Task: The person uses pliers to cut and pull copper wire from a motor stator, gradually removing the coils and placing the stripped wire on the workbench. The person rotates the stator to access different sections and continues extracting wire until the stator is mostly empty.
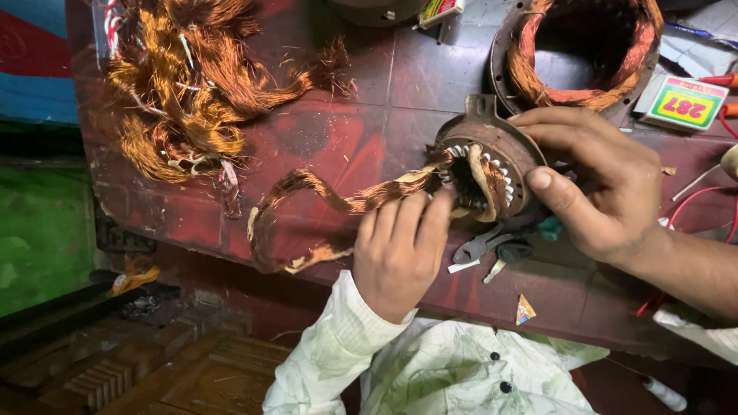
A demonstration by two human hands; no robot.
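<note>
Lying on a worn red workbench (323, 146), copper wire (177, 84)

One head-worn camera looks steeply down, close, at a red workbench (323, 146), probably from above its near edge.

A tangled heap of copper wire (181, 84) lies at the far left of the red counter (330, 146). A larger wound stator (576, 54) sits at the far right, a small colourful box (686, 102) beside it. Pliers (480, 246) rest near the counter's front edge.
</note>
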